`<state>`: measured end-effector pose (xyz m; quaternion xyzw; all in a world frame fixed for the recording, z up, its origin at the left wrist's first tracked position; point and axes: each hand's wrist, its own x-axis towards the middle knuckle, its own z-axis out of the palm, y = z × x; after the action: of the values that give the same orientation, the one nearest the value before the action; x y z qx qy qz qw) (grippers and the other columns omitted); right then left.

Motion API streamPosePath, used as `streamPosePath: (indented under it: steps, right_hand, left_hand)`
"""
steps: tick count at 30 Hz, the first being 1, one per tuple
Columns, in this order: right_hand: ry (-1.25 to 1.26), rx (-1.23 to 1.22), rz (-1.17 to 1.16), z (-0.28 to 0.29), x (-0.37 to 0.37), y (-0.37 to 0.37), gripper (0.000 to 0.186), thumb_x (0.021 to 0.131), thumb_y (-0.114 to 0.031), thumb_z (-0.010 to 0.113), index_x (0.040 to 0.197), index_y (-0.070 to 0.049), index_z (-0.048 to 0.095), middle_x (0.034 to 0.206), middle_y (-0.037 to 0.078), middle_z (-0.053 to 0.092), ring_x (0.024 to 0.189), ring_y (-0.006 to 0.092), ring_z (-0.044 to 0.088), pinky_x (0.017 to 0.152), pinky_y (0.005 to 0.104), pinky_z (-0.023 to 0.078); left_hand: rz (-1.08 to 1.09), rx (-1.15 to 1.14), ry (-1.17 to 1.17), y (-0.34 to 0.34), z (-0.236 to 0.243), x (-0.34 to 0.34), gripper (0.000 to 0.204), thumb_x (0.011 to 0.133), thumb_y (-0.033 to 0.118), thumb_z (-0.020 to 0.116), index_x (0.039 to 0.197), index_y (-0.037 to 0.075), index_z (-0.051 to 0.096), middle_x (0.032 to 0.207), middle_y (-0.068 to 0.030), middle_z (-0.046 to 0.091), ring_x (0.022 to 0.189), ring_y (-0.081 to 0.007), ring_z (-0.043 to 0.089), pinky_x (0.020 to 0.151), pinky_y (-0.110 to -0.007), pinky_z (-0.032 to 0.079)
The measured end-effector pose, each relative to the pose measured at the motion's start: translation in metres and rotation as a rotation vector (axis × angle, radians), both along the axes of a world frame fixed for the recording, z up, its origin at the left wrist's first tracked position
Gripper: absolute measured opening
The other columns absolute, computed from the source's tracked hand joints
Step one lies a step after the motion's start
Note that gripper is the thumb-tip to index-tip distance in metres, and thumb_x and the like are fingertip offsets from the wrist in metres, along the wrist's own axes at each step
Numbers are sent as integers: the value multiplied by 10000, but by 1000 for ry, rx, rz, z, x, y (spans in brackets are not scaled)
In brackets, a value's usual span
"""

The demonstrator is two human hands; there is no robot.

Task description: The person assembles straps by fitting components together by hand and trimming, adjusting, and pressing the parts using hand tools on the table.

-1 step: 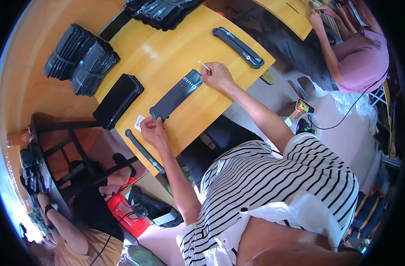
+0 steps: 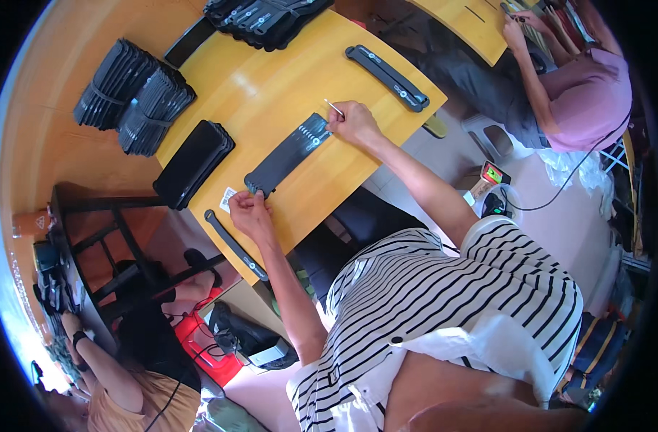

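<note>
A flat black fabric strip (image 2: 284, 155) with light printed marks near its far right end lies slantwise on the yellow table. My left hand (image 2: 251, 214) pinches its near left end between thumb and fingers. At the strip's other end, my right hand (image 2: 355, 124) is closed around a thin, light-coloured pen-like tool (image 2: 333, 107), whose exact kind I cannot make out. The tool's tip points up and left, away from the strip. Beside my left hand lie a small white printed label (image 2: 227, 198) and a narrow dark band (image 2: 235, 245) along the table's near edge.
A stack of black strips (image 2: 194, 164) lies at the table's left, with strapped bundles (image 2: 137, 96) beyond it. More black pieces (image 2: 266, 20) are piled at the far edge. A folded black band (image 2: 387, 78) lies at the right. Co-workers sit at right (image 2: 584, 101) and lower left (image 2: 138, 392).
</note>
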<state>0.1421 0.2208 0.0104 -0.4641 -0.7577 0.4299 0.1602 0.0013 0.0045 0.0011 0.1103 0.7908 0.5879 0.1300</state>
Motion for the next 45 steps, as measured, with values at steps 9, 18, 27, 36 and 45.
streamPosePath:
  steps: [9,18,27,36,45]
  right_hand:
    - [15,190,32,13,0,17,136,762,-184,575,763,-52,610,729,122,628,747,250,618,607,389,476]
    - [-71,934,110,-1,-79,-15,150,813,-217,531,870,-78,532,864,104,494,812,286,503,605,428,433]
    - [-84,913,145,-9,-78,-15,162,799,-225,554,877,-86,526,863,88,477,830,260,460,649,401,378]
    - [-55,899,150,-10,-75,-15,175,803,-231,558,892,-82,537,881,93,476,852,269,471,671,412,382]
    - [-98,650,164,-13,-72,0,292,819,-319,522,964,-67,551,949,141,527,911,323,513,733,464,429]
  left_hand:
    - [-16,-119,314,0,15,0,228,828,59,545,1035,-31,508,907,-148,578,732,-207,592,610,-301,474]
    - [-544,-644,961,71,6,31,677,895,439,384,1349,-39,229,1431,-176,204,1330,-287,189,1046,-510,151]
    - [-617,-695,921,74,-6,29,682,897,448,371,1354,-36,224,1433,-165,206,1327,-275,202,1042,-511,158]
    - [-466,-843,827,29,-2,16,738,881,496,375,1365,-31,195,1443,-168,174,1348,-269,132,1046,-536,104]
    - [-663,408,-7,-24,207,65,650,830,380,556,1250,-90,398,1293,-233,403,1223,-342,377,1017,-489,246]
